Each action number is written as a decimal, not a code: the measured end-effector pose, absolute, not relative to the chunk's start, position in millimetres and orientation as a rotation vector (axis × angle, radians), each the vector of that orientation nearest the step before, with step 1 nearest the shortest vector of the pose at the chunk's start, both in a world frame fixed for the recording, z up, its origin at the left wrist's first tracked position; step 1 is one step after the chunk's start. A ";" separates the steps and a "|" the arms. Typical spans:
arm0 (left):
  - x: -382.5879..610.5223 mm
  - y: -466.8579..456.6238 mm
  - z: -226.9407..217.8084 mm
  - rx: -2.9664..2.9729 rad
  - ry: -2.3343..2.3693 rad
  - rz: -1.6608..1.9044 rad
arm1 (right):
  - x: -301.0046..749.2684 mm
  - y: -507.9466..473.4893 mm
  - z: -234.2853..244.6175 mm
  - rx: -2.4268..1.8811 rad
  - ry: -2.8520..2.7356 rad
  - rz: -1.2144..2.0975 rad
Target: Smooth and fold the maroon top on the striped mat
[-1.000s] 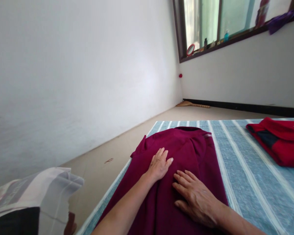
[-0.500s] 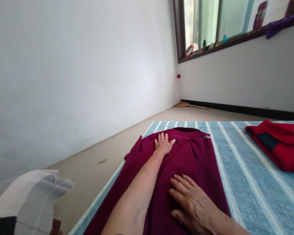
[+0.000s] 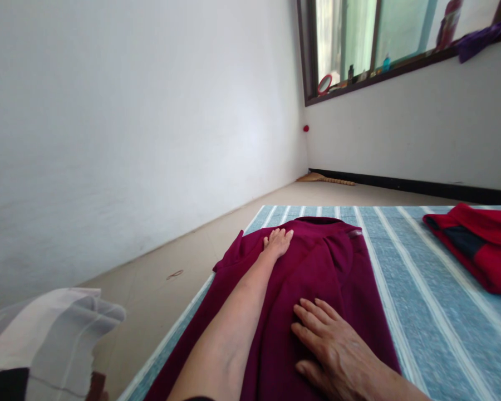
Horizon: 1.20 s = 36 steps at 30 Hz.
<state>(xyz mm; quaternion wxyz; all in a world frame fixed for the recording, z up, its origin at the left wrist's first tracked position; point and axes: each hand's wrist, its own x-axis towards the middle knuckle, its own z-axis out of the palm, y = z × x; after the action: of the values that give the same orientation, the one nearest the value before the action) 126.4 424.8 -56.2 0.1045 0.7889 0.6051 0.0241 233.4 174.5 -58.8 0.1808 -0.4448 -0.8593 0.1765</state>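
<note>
A maroon garment (image 3: 300,267) lies spread with soft creases on a blue-and-white striped cloth (image 3: 426,312). Its collar end points away from me. My left hand (image 3: 279,241) rests on the upper part of the garment, palm down, fingers extended. Closer to me, my right hand (image 3: 334,345) lies flat on the lower middle of the same garment, fingers stretched out and thumb apart. Neither hand grips anything. My left forearm covers part of the cloth beneath it.
A folded red garment with a dark patch (image 3: 488,250) sits at the right. Grey-and-white checked fabric (image 3: 54,328) hangs at lower left. A broom (image 3: 317,178) lies in the far corner by the wall. Small bottles and a red-rimmed mirror (image 3: 324,84) stand on the windowsill.
My left hand's fingers have drawn closer together and the thumb no longer sticks out to the side. My right hand stays on the garment; the view has shifted slightly.
</note>
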 end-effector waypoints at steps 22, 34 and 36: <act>129.6 422.9 -76.0 2.434 1.922 0.219 | 234.7 175.7 -59.4 -1.253 -2.419 0.532; 128.7 420.6 -78.6 2.456 1.936 0.246 | 234.9 173.2 -44.0 -1.287 -2.513 0.561; 128.7 420.4 -79.1 2.457 1.938 0.253 | 234.8 172.9 -44.5 -1.286 -2.508 0.559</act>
<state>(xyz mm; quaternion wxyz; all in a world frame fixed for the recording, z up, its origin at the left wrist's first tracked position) 128.7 420.4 -79.1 0.0011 0.7825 0.6174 0.0806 234.8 172.9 -44.5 0.1336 -0.4435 -0.8650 0.1928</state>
